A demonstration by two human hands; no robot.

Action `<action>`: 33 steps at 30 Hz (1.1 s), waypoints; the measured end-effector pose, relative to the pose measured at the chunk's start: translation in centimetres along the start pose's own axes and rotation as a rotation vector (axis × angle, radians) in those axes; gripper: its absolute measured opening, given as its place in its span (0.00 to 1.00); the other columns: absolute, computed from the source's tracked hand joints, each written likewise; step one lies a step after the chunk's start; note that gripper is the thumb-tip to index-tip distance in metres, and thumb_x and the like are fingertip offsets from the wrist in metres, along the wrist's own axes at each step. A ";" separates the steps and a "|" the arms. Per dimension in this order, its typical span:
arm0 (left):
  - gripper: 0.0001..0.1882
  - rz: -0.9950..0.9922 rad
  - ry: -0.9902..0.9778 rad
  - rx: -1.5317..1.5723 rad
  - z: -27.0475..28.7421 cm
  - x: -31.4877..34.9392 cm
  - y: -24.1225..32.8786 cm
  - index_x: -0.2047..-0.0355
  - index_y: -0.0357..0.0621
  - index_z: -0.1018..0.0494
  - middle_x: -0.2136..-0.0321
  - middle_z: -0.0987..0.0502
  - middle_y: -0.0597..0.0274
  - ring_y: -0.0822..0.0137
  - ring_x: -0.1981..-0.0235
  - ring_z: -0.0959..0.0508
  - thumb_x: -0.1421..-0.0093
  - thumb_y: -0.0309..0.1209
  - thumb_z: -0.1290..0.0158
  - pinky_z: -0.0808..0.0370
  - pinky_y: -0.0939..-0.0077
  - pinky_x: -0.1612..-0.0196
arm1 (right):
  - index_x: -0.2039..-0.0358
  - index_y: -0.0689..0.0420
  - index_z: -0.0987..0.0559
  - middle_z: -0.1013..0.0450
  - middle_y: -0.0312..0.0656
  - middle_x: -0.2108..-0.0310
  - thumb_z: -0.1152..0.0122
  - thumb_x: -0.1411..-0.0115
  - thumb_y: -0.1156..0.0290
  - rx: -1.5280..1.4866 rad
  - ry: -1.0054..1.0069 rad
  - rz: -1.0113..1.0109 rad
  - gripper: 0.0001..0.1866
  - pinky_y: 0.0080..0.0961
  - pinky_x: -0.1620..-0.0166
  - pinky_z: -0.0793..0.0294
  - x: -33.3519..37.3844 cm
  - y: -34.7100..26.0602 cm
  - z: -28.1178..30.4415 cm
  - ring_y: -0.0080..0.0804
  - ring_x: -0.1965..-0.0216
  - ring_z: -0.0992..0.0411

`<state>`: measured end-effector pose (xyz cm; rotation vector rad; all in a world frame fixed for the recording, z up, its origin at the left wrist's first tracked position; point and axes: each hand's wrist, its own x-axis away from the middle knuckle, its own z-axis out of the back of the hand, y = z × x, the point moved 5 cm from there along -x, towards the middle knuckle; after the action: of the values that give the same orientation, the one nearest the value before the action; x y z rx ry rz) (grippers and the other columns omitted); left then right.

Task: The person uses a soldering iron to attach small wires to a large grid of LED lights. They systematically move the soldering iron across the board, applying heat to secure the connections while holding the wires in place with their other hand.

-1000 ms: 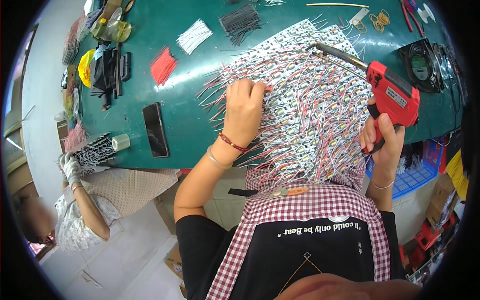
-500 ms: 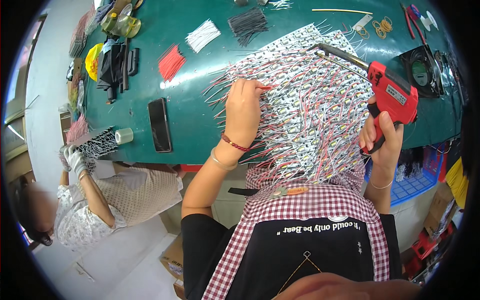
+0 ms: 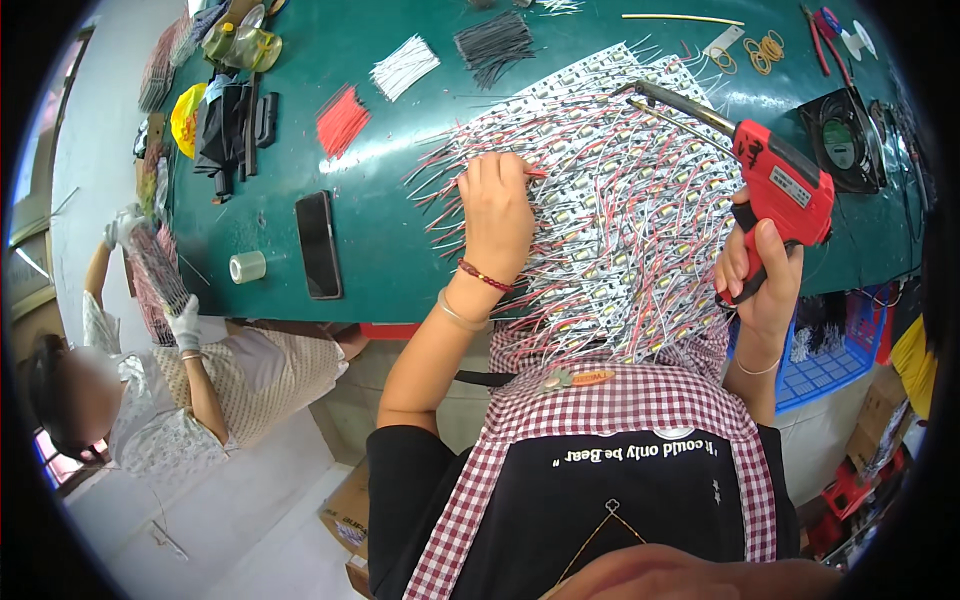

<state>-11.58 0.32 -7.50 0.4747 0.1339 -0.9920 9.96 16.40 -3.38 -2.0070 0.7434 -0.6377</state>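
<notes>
My right hand (image 3: 765, 268) grips a red and black soldering gun (image 3: 792, 190), its long metal tip pointing left over the boards. Beneath it spreads a broad layer of white circuit boards (image 3: 640, 240), bristling with red, white and black wires, that reaches to my checked apron. Over the left part of the boards, my left hand (image 3: 497, 212) is closed with its back upward. Red wires (image 3: 537, 173) stick out on the right side of its fingertips; the fingers hide the rest.
On the green table (image 3: 270, 215) lie bundles of red wires (image 3: 342, 122), white wires (image 3: 405, 67) and black wires (image 3: 494, 47). A phone (image 3: 319, 246) and a tape roll (image 3: 247, 267) lie left. A black fan (image 3: 843, 140) stands right. A gloved co-worker (image 3: 180, 390) handles a wired bundle.
My left hand has shifted slightly right, its forearm swinging with it. The soldering gun has moved slightly up and left. The co-worker's gloved hands have gone from one wired panel to a long bundle.
</notes>
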 end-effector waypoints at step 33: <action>0.09 -0.165 -0.129 0.273 1.8 -0.3 1.8 0.70 0.39 0.30 0.63 0.23 0.57 0.56 0.67 0.28 0.51 0.15 0.47 0.30 0.65 0.61 | 0.51 0.69 0.32 0.39 0.36 0.87 0.51 0.35 0.64 -0.051 -0.004 -0.005 0.20 0.20 0.84 0.35 0.2 -0.5 0.1 0.20 0.91 0.40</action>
<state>-10.44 0.55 -5.27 0.6547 -0.0813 -1.2065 10.28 16.50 -3.00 -2.0564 0.7596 -0.6234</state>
